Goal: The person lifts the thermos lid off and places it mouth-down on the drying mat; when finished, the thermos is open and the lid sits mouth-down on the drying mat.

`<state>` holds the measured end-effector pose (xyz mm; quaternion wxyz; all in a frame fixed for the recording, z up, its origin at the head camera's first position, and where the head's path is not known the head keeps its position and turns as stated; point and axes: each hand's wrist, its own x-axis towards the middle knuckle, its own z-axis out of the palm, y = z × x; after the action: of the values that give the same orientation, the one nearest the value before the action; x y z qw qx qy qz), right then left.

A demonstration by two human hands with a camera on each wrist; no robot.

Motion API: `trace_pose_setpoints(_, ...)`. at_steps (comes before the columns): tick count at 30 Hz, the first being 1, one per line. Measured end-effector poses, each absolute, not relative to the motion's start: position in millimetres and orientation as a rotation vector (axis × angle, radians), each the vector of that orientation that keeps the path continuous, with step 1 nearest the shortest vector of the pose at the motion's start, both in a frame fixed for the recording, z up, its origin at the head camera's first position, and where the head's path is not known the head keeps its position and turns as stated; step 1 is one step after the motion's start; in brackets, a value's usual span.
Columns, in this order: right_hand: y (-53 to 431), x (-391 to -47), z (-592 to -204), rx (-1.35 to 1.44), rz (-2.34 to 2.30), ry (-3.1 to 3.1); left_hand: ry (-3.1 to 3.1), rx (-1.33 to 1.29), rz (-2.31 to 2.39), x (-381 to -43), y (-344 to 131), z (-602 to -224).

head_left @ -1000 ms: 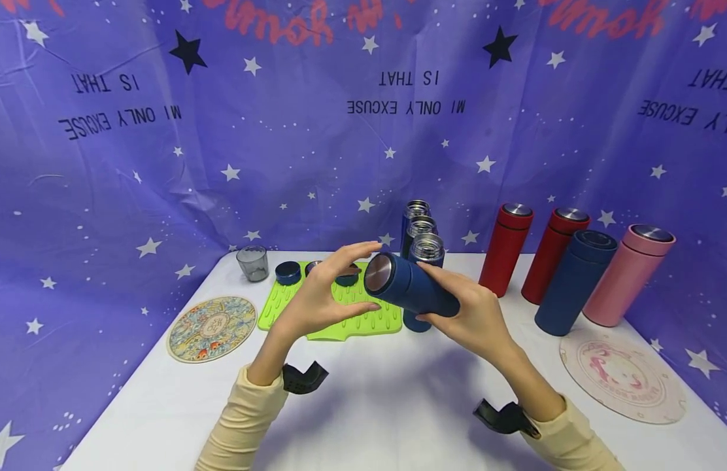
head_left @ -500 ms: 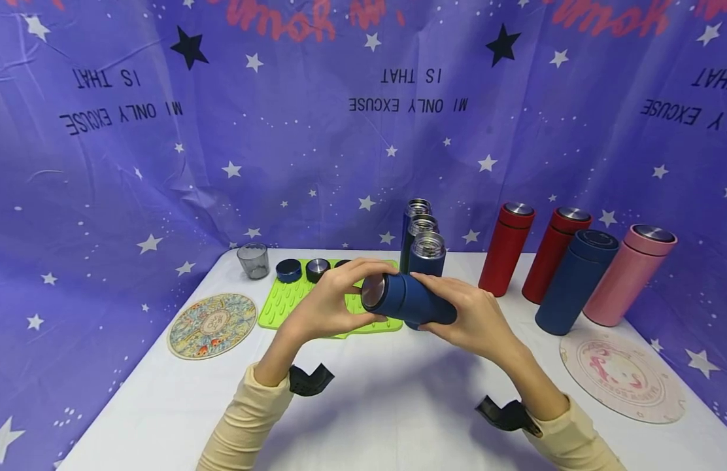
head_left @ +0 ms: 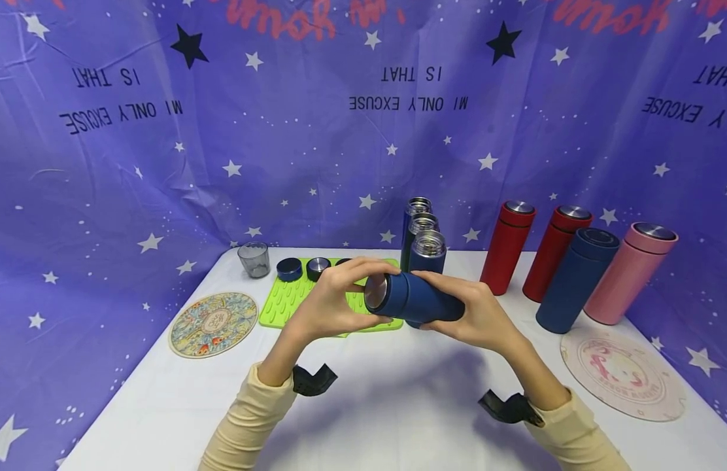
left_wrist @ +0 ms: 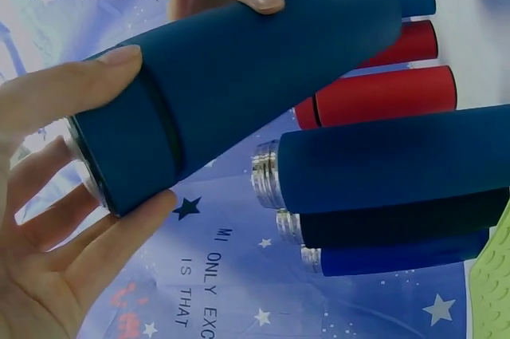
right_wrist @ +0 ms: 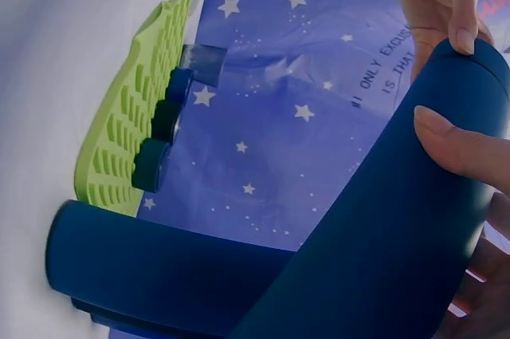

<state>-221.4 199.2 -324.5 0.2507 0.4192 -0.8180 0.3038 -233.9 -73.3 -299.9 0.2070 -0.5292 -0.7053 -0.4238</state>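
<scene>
A blue thermos flask [head_left: 434,302] is held in the air above the table, tilted, its steel-topped lid [head_left: 397,294] pointing left. My left hand [head_left: 328,302] grips the lid, thumb on one side and fingers on the other, as the left wrist view shows. With my right hand [head_left: 480,315] I hold the flask's body round its middle. The lid sits on the body with a dark seam between. Just behind stand three lidless flasks [head_left: 428,263] in a row, steel necks bare, the nearest partly hidden. Loose lids [head_left: 289,269] lie on a green mat [head_left: 278,306]; my left hand partly covers one.
At the right stand two red flasks [head_left: 506,252], a blue flask [head_left: 575,284] and a pink flask [head_left: 628,278], all lidded. A round pink mat [head_left: 622,376] lies before them. A grey glass [head_left: 254,260] and a round patterned mat [head_left: 213,325] are at the left.
My left hand has come right and closed onto the lid of the thermos flask. The flask has tipped closer to level and sits slightly lower in view. My right hand keeps its hold.
</scene>
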Motion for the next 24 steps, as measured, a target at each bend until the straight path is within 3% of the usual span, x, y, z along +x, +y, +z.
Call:
trace_pose_setpoints(18, 195, -203, -317, 1.063, 0.718, -2.136, -1.970, -1.308, -1.288, -219, -71, -294)
trace_pose_setpoints(24, 189, -204, -318, 0.987, 0.497, -2.069, -2.090, -1.069, -1.404, -219, -68, -297)
